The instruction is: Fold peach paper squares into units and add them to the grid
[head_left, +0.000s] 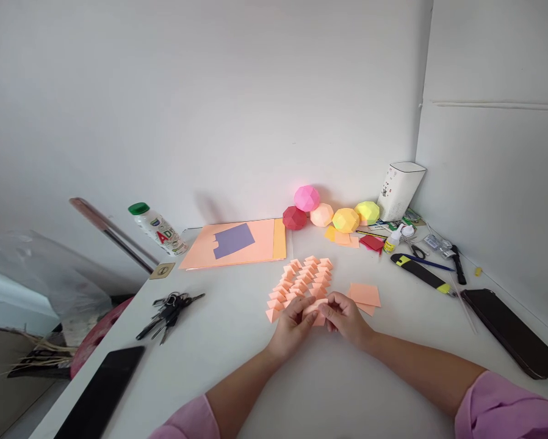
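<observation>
Between them, my left hand (293,326) and my right hand (346,317) hold a piece of peach paper (314,306), pinched with thumbs and fingers. Part of that paper is covered by my fingers, so its exact shape does not show. Just beyond my hands, rows of small folded peach paper pieces (285,286) stand on the white table. To the right of my right hand lie flat peach paper squares (365,294), one overlapping another.
Faceted paper balls (346,220) line the wall, beside peach sheets (201,247) bearing a purple piece (234,240). Left are a bottle (159,230), keys (171,314) and a black phone-like slab (102,390). Right are a glue bottle (392,239), a cutter (420,273) and a dark case (514,332).
</observation>
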A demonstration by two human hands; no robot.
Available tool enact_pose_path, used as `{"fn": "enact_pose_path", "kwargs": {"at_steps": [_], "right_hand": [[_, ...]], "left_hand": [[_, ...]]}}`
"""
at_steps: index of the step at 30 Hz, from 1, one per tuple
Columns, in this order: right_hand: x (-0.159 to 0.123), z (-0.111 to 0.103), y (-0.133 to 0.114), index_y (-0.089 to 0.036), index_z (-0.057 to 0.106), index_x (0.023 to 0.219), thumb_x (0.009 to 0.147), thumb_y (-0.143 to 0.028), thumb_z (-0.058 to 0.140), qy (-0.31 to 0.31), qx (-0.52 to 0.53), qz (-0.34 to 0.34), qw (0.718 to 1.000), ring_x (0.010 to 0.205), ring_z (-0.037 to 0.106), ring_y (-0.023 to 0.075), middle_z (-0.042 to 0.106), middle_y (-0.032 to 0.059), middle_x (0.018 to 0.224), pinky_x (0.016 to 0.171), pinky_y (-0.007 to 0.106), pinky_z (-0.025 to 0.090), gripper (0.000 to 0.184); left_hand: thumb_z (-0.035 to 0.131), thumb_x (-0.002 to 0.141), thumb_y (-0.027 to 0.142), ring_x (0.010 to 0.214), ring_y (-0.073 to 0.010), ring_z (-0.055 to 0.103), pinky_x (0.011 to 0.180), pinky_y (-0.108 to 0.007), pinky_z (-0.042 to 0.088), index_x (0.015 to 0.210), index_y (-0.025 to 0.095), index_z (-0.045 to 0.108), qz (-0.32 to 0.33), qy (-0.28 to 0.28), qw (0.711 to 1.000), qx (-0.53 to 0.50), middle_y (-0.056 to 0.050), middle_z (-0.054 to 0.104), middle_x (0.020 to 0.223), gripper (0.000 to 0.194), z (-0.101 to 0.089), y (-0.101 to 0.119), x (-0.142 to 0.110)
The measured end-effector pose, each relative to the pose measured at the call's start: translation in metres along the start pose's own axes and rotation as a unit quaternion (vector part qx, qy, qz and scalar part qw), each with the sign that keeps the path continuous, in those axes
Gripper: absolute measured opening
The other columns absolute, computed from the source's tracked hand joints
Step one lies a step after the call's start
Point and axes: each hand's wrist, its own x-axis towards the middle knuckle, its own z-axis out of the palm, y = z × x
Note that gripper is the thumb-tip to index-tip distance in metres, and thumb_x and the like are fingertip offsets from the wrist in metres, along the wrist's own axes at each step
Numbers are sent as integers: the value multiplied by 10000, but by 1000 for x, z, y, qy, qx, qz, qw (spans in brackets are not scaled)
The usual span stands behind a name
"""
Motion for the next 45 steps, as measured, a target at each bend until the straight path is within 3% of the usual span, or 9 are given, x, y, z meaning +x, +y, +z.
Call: {"fn": "enact_pose_path", "kwargs": {"at_steps": [5, 17, 25, 30, 34, 45], "right_hand": [[0, -1, 0, -184, 471, 670, 808, -450, 587, -3, 3, -3, 1000, 437, 446, 80, 456, -63, 488, 456, 215, 358, 322], [1, -2, 0, -157, 635, 702, 828, -457, 555, -9, -28, -26, 999, 450, 428, 88, 444, -39, 481, 457, 226, 342, 336], [2, -1, 0, -169, 596, 743, 799, -440, 600, 2, 8, -22, 1000, 449, 441, 87, 471, -48, 503, 447, 218, 360, 277], [2, -2, 0, -185, 528, 776, 774, -432, 632, 12, 25, -13, 1000, 446, 460, 82, 489, -59, 547, 441, 213, 359, 267], [3, -2, 0, -195, 510, 880, 766, -424, 645, -1, 52, -7, 999, 449, 468, 69, 508, -57, 628, 436, 207, 348, 289], [3, -2, -5, -165, 572, 784, 781, -483, 604, -10, 20, -3, 1000, 467, 455, 90, 468, -50, 524, 458, 226, 359, 319]], "left_hand": [[569, 800, 450, 621, -114, 437, 549, -265, 435, 1149, 180, 604, 12, -17, 1000, 21, -5, 435, 770, 443, 1, 1, 0], [469, 874, 427, 681, -147, 468, 596, -256, 430, 1159, 206, 614, 54, -56, 992, 97, -41, 571, 779, 389, 0, 17, -3], [436, 891, 424, 626, -130, 455, 557, -230, 403, 963, 184, 695, 58, -81, 991, 93, -31, 578, 709, 360, 1, 23, -4], [468, 865, 451, 576, -108, 402, 520, -223, 356, 775, 156, 682, 61, -59, 994, 75, 4, 469, 611, 376, -1, 17, -1], [476, 856, 465, 566, -101, 369, 507, -218, 330, 747, 151, 662, 63, -58, 994, 64, 17, 415, 595, 380, -2, 16, 0], [487, 834, 496, 552, -102, 370, 484, -225, 320, 660, 141, 602, 42, -59, 996, 59, 14, 397, 586, 412, -1, 18, -1]]}}
